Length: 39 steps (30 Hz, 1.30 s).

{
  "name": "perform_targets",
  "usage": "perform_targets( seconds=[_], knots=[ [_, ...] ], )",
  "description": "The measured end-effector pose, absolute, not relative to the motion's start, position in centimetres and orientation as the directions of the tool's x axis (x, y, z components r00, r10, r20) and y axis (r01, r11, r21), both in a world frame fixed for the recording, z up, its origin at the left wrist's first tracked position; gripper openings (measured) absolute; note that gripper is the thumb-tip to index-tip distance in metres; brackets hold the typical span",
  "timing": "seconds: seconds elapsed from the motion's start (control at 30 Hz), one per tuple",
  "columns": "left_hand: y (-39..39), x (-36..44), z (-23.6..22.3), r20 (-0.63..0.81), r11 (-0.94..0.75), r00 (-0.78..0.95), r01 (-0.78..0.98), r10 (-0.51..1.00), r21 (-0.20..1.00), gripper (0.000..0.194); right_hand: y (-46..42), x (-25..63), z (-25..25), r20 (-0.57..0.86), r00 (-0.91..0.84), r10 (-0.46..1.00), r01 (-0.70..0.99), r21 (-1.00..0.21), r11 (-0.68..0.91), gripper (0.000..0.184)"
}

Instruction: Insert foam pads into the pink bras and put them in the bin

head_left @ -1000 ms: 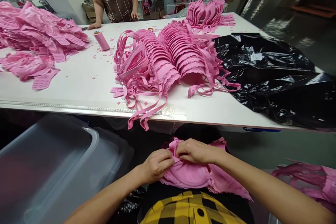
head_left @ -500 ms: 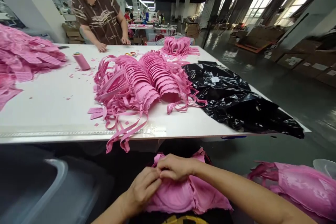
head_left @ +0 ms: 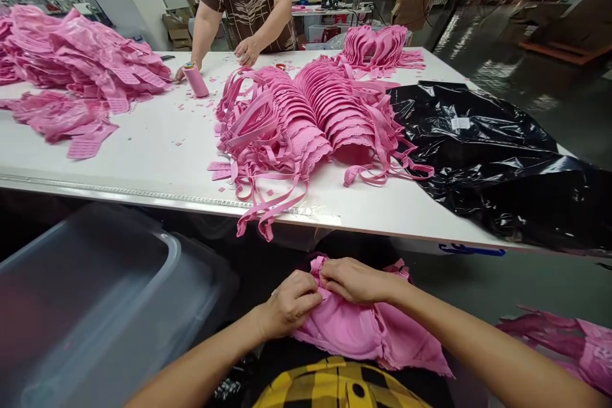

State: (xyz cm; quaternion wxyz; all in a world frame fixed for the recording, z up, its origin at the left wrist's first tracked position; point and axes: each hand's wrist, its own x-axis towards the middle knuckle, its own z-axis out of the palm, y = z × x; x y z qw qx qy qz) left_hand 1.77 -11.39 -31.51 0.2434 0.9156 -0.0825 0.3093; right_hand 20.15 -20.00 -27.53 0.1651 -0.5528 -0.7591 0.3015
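Note:
A pink bra (head_left: 351,325) lies over my lap, below the front edge of the table, its cups turned toward me. My left hand (head_left: 292,303) pinches its upper left edge with the fingers closed. Right beside it, my right hand (head_left: 351,279) grips the same edge near the strap end, fingers curled in. What exactly sits between the fingertips is hidden. On the white table (head_left: 157,162) ahead stands a nested row of pink bras (head_left: 315,118), straps hanging over the edge.
Left on the table are a heap of pink pieces (head_left: 90,57) and a pink thread cone (head_left: 196,81). A black plastic bag (head_left: 478,146) covers the right end. Translucent bins (head_left: 174,255) stand at lower left. Across the table, a person in a brown shirt (head_left: 251,0) leans over.
My view has swung left and down. My hands have drawn slightly apart on the bra's edge. Across the table, the person's hand has reached beside the thread cone.

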Motion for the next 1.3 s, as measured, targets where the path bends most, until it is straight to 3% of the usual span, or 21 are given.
perform_targets(
  seconds=[0.13, 0.2, 0.4, 0.63, 0.8, 0.93, 1.17, 1.3],
  knots=[
    [-11.9, 1.9, -31.0, 0.602, -0.896, 0.780, -0.377, -0.169, 0.237, 0.015, -20.3, 19.4, -27.7, -0.070, -0.339, 0.938, 0.756, -0.614, 0.227, 0.015],
    [-12.3, 2.3, -31.2, 0.597, -0.899, 0.780, -0.380, -0.186, 0.216, 0.016, -20.4, 19.4, -28.1, -0.086, -0.304, 0.949, 0.769, -0.610, 0.192, 0.013],
    [-13.1, 3.5, -33.0, 0.541, -0.825, 0.794, -0.094, 0.275, 0.558, 0.019, -22.5, 18.2, -28.6, -0.156, -0.004, 0.988, 0.844, -0.531, -0.081, 0.018],
    [-13.5, 3.7, -33.8, 0.450, -0.712, 0.825, -0.085, 0.342, 0.697, 0.019, -25.4, 13.5, -28.3, -0.341, 0.324, 0.883, 0.854, -0.297, -0.428, 0.026],
    [-14.3, 3.6, -34.3, 0.392, -0.662, 0.824, -0.029, 0.408, 0.749, 0.018, -24.3, 12.8, -29.3, -0.359, 0.374, 0.855, 0.857, -0.217, -0.466, 0.028],
    [-14.4, 2.7, -33.8, 0.386, -0.675, 0.863, -0.073, 0.326, 0.734, 0.019, -24.7, 12.7, -29.4, -0.351, 0.407, 0.844, 0.846, -0.204, -0.493, 0.031],
    [-12.2, 1.0, -32.7, 0.308, -0.783, 0.951, -0.201, -0.013, 0.588, 0.034, -24.8, 12.3, -29.8, -0.254, 0.431, 0.866, 0.840, -0.238, -0.487, 0.026],
    [-11.9, 1.6, -33.6, 0.366, -0.781, 0.930, -0.210, 0.025, 0.588, 0.029, -24.3, 12.1, -30.1, -0.197, 0.412, 0.890, 0.837, -0.303, -0.455, 0.024]
  ],
)
